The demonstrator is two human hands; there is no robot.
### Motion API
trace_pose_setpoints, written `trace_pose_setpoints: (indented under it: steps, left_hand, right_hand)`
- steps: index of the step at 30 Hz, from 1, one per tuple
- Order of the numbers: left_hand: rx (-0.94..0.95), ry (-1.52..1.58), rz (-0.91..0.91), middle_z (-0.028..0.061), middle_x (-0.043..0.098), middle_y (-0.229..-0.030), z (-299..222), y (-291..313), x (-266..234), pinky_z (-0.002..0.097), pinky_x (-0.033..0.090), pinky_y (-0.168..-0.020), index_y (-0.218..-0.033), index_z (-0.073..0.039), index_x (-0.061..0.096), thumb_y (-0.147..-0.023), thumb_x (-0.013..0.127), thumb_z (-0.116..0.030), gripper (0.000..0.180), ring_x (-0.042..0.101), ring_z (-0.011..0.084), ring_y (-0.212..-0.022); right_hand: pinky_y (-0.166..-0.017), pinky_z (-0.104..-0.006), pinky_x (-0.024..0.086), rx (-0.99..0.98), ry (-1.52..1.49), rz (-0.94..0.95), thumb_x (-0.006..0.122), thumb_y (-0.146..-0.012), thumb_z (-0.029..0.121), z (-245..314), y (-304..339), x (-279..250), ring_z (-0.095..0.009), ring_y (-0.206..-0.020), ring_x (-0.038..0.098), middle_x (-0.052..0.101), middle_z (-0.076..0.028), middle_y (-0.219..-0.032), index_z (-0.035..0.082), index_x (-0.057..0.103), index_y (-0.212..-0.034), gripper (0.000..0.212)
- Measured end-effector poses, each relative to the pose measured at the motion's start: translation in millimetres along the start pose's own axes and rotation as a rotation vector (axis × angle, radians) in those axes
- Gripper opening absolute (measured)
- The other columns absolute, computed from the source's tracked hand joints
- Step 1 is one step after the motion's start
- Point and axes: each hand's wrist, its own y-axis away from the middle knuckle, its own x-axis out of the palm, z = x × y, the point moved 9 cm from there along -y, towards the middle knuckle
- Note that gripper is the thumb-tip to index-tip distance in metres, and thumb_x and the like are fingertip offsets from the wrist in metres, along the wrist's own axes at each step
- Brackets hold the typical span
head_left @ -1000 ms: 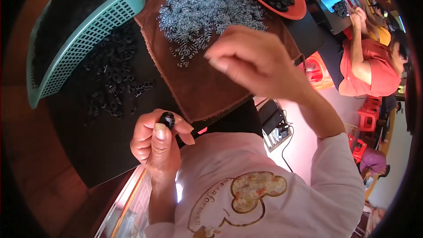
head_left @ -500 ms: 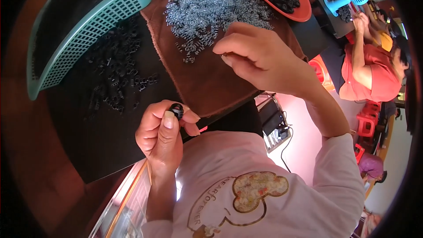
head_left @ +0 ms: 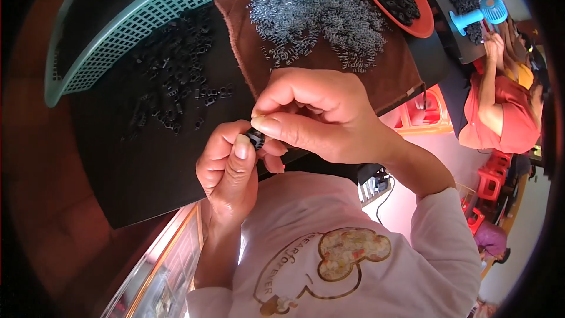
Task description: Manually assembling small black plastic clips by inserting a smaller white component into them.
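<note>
My left hand [head_left: 226,171] is closed, with a small round black plastic part [head_left: 256,138] between thumb and fingers. Over it, my right hand [head_left: 323,115] pinches with thumb and index finger, its tips right at the top of the part. Whatever lies in that pinch is hidden. Beyond my hands, a heap of small silvery coil springs [head_left: 318,12] covers much of a brown cloth [head_left: 400,73]. Many small black plastic pieces [head_left: 176,82] are scattered on the dark table [head_left: 123,171] to the left.
A green perforated basket [head_left: 141,20] stands at the far left. An orange-red bowl [head_left: 429,26] at the far right holds black parts. Further right are a blue fan [head_left: 482,13], a person in a red top [head_left: 500,112] and red stools [head_left: 491,179].
My right hand has come from beside the springs, down and left, to the black part in my left hand. The view has shifted, so the table things appear further right.
</note>
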Motion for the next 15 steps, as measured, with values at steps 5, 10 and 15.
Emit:
trace_pose_setpoints:
  steps: [5,10,15]
  left_hand:
    - [0.017,0.026,-0.017,0.0101,0.065,-0.089,-2.4,-0.4,-0.3,0.0294,0.051,-0.066,-0.111,0.003,0.057,-0.104,0.05,-0.023,0.028,0.058,0.0148,-0.072]
    - [-0.011,0.056,-0.049,0.0085,0.065,-0.088,-2.5,2.9,-3.1,0.0276,0.05,-0.065,-0.11,0.003,0.058,-0.103,0.052,-0.024,0.028,0.058,0.0133,-0.069]
    - [-0.028,0.019,-0.013,0.0062,0.065,-0.086,-1.2,3.0,-1.8,0.024,0.049,-0.064,-0.107,0.002,0.06,-0.102,0.054,-0.023,0.027,0.058,0.0103,-0.068]
  right_hand:
    - [-0.047,-0.0282,0.046,-0.426,0.404,-0.064,0.064,-0.089,0.001,28.0,10.1,7.8,-0.016,-0.056,0.063,0.058,-0.007,-0.075,0.001,0.062,-0.097,0.008]
    - [-0.047,-0.0294,0.047,-0.548,0.655,-0.014,0.067,-0.086,0.002,37.4,18.1,18.9,-0.018,-0.056,0.062,0.057,-0.01,-0.077,0.0,0.062,-0.107,0.022]
    - [-0.054,-0.0293,0.046,-0.456,0.62,0.06,0.072,-0.084,0.007,31.7,14.4,18.0,-0.019,-0.064,0.058,0.066,-0.008,-0.086,-0.001,0.063,-0.111,0.029]
